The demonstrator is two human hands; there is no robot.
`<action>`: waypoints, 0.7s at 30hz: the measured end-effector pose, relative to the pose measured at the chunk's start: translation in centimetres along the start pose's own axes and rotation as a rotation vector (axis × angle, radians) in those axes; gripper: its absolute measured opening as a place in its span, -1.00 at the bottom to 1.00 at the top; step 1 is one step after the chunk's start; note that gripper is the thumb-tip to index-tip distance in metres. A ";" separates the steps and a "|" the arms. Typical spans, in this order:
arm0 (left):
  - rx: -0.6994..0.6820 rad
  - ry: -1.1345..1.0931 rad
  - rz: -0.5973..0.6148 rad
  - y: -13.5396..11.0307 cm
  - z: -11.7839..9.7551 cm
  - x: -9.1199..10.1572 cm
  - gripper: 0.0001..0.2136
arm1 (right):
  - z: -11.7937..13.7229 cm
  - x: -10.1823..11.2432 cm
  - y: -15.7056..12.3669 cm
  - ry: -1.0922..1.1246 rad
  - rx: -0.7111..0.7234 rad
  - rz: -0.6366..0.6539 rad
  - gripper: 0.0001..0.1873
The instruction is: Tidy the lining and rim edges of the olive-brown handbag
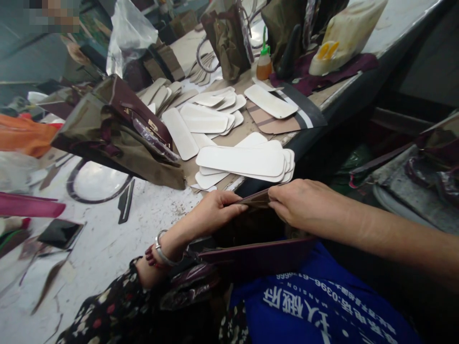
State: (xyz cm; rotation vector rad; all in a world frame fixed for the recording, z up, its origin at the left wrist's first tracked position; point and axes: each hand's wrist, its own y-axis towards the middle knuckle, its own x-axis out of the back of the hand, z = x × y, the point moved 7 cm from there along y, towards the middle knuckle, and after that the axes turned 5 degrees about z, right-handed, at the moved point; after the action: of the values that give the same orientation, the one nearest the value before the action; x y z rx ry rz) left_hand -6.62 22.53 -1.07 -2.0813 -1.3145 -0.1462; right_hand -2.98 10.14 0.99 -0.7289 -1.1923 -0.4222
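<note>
A dark maroon handbag [258, 254] rests on my lap with its mouth facing up. My left hand [218, 209] pinches the far rim of the bag at its left part, thumb on the inner side. Close by on the same rim, my right hand [299, 203] grips the edge with bent fingers. The bag's inside is dark, and its lower part is hidden. Just beyond the hands lies a stack of white rounded panels [240, 160] at the table's edge.
An olive and maroon handbag [118, 134] leans on the white table [158, 215] at left. More white panels [204, 118] lie behind. At the back stand a glue bottle [264, 64], another handbag [227, 40] and a plastic jug [346, 36]. A blue apron [308, 301] covers my lap.
</note>
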 end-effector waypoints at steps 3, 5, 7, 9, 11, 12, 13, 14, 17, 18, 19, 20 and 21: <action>0.015 0.003 0.013 0.0 -0.2 -0.1 -0.78 | -0.3 0.1 0.4 0.001 -0.059 -0.039 -0.77; 0.027 0.010 0.016 0.0 -0.3 -0.1 -0.77 | -0.4 0.1 0.6 -0.003 -0.078 -0.038 -0.78; 0.044 0.011 0.022 -0.1 -0.3 -0.2 -0.77 | -0.3 0.4 0.6 -0.031 -0.083 -0.057 -0.80; 0.053 0.016 0.026 -0.1 -0.2 -0.2 -0.76 | -0.1 0.8 0.4 -0.073 -0.077 -0.081 -0.80; 0.048 0.031 0.029 0.0 -0.2 -0.1 -0.76 | 0.0 1.3 0.2 -0.106 -0.072 -0.093 -0.80; 0.043 0.038 0.034 0.0 -0.2 -0.1 -0.76 | 0.0 1.4 0.1 -0.117 -0.068 -0.089 -0.80; 0.037 0.042 0.039 0.0 -0.2 -0.1 -0.77 | 0.0 1.5 0.1 -0.121 -0.065 -0.078 -0.80; 0.030 0.046 0.046 0.0 -0.2 -0.2 -0.77 | 0.0 1.6 0.0 -0.122 -0.058 -0.072 -0.80; 0.011 0.044 0.059 0.1 -0.3 -0.3 -0.77 | -0.2 1.6 0.1 -0.104 -0.056 -0.054 -0.80; 0.002 0.037 0.059 0.2 -0.4 -0.3 -0.77 | -0.2 1.5 0.1 -0.098 -0.059 -0.049 -0.80; -0.010 0.022 0.059 0.2 -0.4 -0.3 -0.76 | -0.3 1.4 0.2 -0.094 -0.060 -0.047 -0.80; -0.024 0.003 0.059 0.2 -0.4 -0.3 -0.75 | -0.3 1.4 0.2 -0.095 -0.059 -0.049 -0.80; -0.041 -0.014 0.054 0.3 -0.4 -0.3 -0.73 | -0.4 1.4 0.3 -0.098 -0.057 -0.051 -0.80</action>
State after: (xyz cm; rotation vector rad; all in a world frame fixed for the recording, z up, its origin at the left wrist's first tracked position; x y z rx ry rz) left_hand -6.47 21.95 -1.01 -2.1537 -1.2723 -0.1372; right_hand -2.07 10.22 2.14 -0.7767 -1.2975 -0.4687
